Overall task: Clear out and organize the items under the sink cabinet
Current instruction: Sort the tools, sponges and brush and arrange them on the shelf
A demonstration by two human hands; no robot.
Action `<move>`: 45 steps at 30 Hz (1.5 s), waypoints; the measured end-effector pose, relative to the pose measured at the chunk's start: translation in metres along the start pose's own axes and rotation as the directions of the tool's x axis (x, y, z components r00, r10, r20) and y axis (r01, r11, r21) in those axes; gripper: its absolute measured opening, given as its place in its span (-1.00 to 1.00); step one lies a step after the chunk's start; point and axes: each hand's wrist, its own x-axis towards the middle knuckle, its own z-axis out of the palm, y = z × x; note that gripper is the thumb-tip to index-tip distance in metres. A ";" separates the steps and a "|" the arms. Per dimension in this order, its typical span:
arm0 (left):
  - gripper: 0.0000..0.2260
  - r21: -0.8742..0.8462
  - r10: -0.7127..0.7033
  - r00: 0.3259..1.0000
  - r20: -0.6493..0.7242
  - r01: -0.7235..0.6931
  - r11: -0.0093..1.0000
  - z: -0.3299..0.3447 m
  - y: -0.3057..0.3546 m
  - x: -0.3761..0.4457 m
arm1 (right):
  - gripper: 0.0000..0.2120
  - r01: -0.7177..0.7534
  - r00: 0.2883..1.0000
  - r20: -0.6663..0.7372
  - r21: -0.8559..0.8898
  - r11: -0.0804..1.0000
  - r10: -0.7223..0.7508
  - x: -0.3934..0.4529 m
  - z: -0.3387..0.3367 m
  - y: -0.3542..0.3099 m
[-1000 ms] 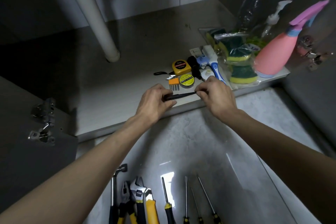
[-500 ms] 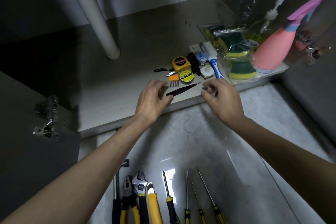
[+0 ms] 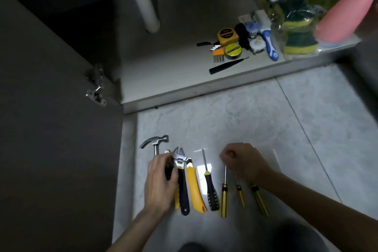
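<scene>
Seven-odd hand tools already lie rowed on the pale tiled floor beside the silver-headed claw hammer (image 3: 155, 143), where the left hand (image 3: 161, 182) curls round dark pliers and the right hand (image 3: 242, 159) hovers fisted, apparently empty, while black tweezers (image 3: 227, 66), tapes and sponges await beyond it inside the cabinet.

The floor tile (image 3: 235, 120) is glossy, smooth, marbled stone-look ceramic reflecting light. The hammer (image 3: 154, 142) head and adjustable wrench (image 3: 180, 157) jaw are bright polished metal. The screwdriver (image 3: 210, 190) handles appear to be moulded plastic. The cabinet door (image 3: 51, 129) is matt. The sponges (image 3: 299, 41) sit in clear glossy plastic wrap.
</scene>
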 end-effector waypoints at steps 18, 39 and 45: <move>-0.85 0.077 -0.512 0.858 0.038 0.508 0.858 -0.011 -0.055 -0.004 | -0.77 0.275 0.942 0.309 -0.488 0.829 -0.130 0.039 0.118 -0.100; -0.74 -0.469 -0.491 0.856 -0.162 0.371 0.802 -0.006 -0.004 0.036 | -0.74 0.050 0.988 -0.117 -0.358 0.932 -0.098 0.061 -0.010 -0.026; -0.75 -0.478 -0.403 0.898 -0.178 0.279 0.832 -0.006 0.020 0.053 | -0.70 -0.088 0.977 -0.214 -0.469 0.879 -0.016 0.089 -0.026 -0.004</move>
